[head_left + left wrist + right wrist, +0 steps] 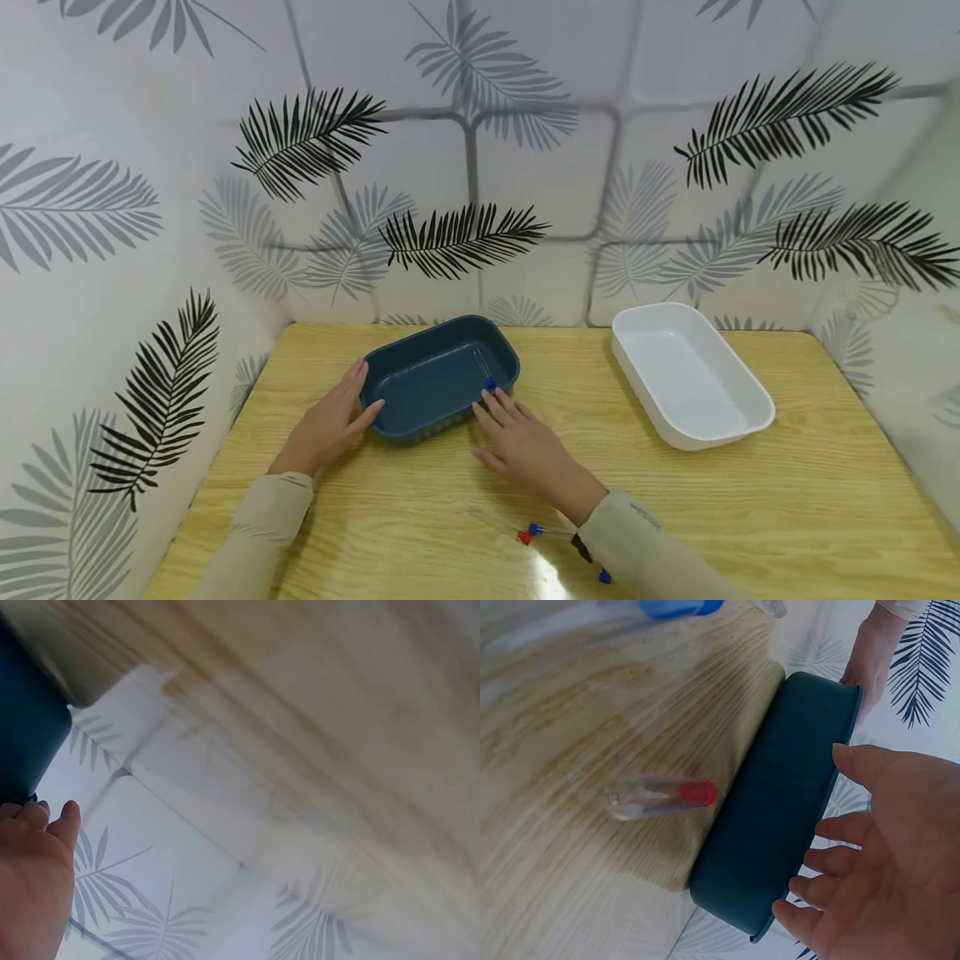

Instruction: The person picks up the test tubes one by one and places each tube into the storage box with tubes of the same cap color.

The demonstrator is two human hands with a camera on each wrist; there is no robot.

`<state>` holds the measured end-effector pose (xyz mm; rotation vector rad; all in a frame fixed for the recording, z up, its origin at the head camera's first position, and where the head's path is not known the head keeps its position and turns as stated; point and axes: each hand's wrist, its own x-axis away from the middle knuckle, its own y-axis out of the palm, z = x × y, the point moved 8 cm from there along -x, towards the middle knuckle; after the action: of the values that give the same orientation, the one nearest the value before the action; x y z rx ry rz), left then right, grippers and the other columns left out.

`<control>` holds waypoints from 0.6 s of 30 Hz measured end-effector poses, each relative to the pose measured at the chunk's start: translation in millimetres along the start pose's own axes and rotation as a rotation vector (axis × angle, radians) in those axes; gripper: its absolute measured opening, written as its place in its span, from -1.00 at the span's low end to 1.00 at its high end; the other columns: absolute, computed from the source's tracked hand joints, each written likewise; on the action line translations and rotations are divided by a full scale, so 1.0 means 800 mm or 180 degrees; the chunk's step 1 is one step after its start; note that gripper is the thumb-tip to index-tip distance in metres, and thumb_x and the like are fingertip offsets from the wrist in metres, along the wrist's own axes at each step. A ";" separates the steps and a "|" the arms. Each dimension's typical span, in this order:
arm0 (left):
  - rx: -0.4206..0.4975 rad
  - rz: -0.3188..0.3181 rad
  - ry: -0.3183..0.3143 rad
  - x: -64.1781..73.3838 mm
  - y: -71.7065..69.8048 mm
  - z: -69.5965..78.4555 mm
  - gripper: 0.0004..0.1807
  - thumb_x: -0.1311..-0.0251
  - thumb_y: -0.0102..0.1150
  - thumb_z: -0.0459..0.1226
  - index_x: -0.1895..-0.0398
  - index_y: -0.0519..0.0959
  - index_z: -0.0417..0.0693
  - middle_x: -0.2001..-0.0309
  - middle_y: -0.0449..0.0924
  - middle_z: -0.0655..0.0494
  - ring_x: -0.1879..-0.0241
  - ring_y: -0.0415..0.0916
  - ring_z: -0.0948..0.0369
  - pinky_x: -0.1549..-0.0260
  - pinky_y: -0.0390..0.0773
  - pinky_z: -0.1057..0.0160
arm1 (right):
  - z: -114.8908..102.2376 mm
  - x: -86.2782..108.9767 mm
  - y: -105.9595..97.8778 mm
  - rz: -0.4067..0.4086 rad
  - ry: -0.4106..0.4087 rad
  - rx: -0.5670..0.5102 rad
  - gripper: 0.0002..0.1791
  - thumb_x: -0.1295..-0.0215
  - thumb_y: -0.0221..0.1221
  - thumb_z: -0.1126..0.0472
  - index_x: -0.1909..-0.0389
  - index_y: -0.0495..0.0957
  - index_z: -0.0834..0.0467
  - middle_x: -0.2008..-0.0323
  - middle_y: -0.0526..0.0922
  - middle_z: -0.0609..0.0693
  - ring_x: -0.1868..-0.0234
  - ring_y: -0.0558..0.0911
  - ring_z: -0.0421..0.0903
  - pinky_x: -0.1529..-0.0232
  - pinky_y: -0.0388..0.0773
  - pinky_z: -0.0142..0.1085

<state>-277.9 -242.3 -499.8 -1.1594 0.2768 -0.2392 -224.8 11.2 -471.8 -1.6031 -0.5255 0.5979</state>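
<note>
A dark teal rectangular tray [431, 375] sits on the table, left of the middle. At its left end my left hand [326, 425] holds the rim, thumb at the front corner and fingers along the left side. My right hand [532, 454] has its fingers spread, fingertips right at the front rim near the right corner. In the right wrist view those fingers [836, 862] stand apart beside the tray's wall. Inside the tray lies a clear tube with a blue cap [491, 383]. The left wrist view shows only part of the left hand [34, 877] by the tray.
A white tray [682, 375] stands to the right. Several clear capped tubes lie near the front, one with a red cap [524, 537], one with a blue cap [536, 529], a black cap [581, 547] partly under the right sleeve. Patterned walls border the wooden table [397, 517].
</note>
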 end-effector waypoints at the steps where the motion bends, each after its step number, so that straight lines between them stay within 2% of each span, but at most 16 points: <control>1: 0.0010 -0.0004 -0.0006 0.000 -0.001 0.001 -0.17 -0.32 -0.17 0.15 -0.47 -0.20 -0.01 -0.47 -0.28 0.08 -0.41 -0.15 0.07 -0.27 0.07 -0.05 | 0.000 -0.001 -0.001 0.0014 0.0019 0.0000 -0.32 -0.39 -0.06 -0.12 -0.38 0.15 0.21 -0.38 0.10 0.17 -0.40 0.04 0.09 -0.29 0.14 -0.03; 8: 0.0034 0.0003 -0.0056 0.005 -0.004 0.006 -0.19 -0.32 -0.15 0.13 -0.47 -0.15 -0.02 -0.47 -0.26 0.11 -0.42 -0.21 0.11 -0.28 0.03 -0.04 | 0.003 -0.003 -0.006 0.0103 0.0169 -0.0043 -0.34 -0.40 -0.05 -0.09 -0.35 0.19 0.25 -0.35 0.17 0.15 -0.38 0.10 0.07 -0.29 0.16 -0.07; 18: -0.0136 0.0140 -0.0016 0.013 -0.004 0.021 -0.26 -0.35 -0.15 0.08 -0.43 0.03 -0.17 -0.45 -0.12 0.00 -0.41 -0.18 0.11 -0.29 0.03 0.00 | 0.006 -0.003 -0.008 0.0172 0.0336 -0.0128 -0.38 -0.40 -0.06 -0.10 -0.34 0.24 0.17 -0.32 0.23 0.18 -0.35 0.16 0.11 -0.29 0.15 -0.06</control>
<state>-262.7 -232.4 -491.2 -1.1948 0.3039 -0.1925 -229.9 14.0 -465.7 -1.6813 -0.4193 0.5426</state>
